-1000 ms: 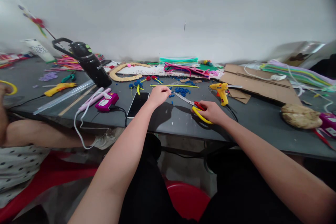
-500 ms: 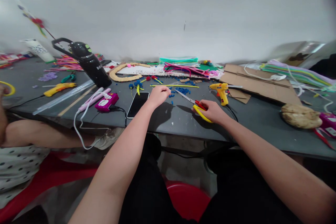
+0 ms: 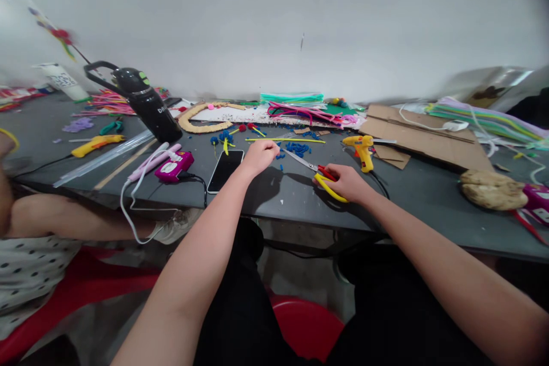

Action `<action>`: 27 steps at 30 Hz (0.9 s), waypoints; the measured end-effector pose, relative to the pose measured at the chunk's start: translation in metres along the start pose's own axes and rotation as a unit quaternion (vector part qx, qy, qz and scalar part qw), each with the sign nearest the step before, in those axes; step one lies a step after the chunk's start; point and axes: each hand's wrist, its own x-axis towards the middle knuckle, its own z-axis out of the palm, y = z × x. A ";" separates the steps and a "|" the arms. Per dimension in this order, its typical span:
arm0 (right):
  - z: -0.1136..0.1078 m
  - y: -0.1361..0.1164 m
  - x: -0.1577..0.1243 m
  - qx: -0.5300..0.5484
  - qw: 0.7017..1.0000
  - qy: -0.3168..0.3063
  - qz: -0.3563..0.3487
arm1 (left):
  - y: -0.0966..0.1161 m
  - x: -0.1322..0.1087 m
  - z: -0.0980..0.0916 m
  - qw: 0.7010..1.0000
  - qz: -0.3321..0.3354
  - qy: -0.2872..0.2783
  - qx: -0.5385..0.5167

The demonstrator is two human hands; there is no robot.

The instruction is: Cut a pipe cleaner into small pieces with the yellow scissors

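Observation:
My right hand (image 3: 348, 183) is wrapped round the red and yellow handles of a pair of scissors (image 3: 326, 182). Their blades point left, with the tips close by the fingertips of my left hand (image 3: 261, 157). That hand is closed in a pinch over the table; whatever it holds is too small or hidden to name. Just beyond the blades lies a scatter of short blue fuzzy pieces (image 3: 299, 150). A long yellow-green pipe cleaner (image 3: 295, 140) stretches behind my left hand. To the left, a phone (image 3: 225, 170) lies under my left forearm's edge.
A yellow glue gun (image 3: 362, 151) stands right of the scissors. Cardboard sheets (image 3: 412, 131) lie beyond it. At left are a black bottle (image 3: 148, 106), a purple power block (image 3: 175, 167) and another yellow glue gun (image 3: 98, 145). A neighbour's bent leg (image 3: 86, 217) shows at far left.
The scissors' blades have drawn slightly closer together near my left fingertips. Both my hands stay almost in place. The neighbour's hand at far left has shifted a little.

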 end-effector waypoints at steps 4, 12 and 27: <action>0.000 0.001 0.000 -0.006 1.000 -0.001 -0.002 | -0.001 0.000 0.000 1.000 0.008 -0.002 0.004; 0.001 0.002 0.002 -0.010 1.000 -0.003 -0.005 | -0.003 -0.001 0.001 1.000 0.015 -0.003 0.007; -0.001 -0.002 0.000 0.001 1.000 -0.005 0.011 | 0.003 -0.002 -0.001 0.999 0.016 0.007 0.033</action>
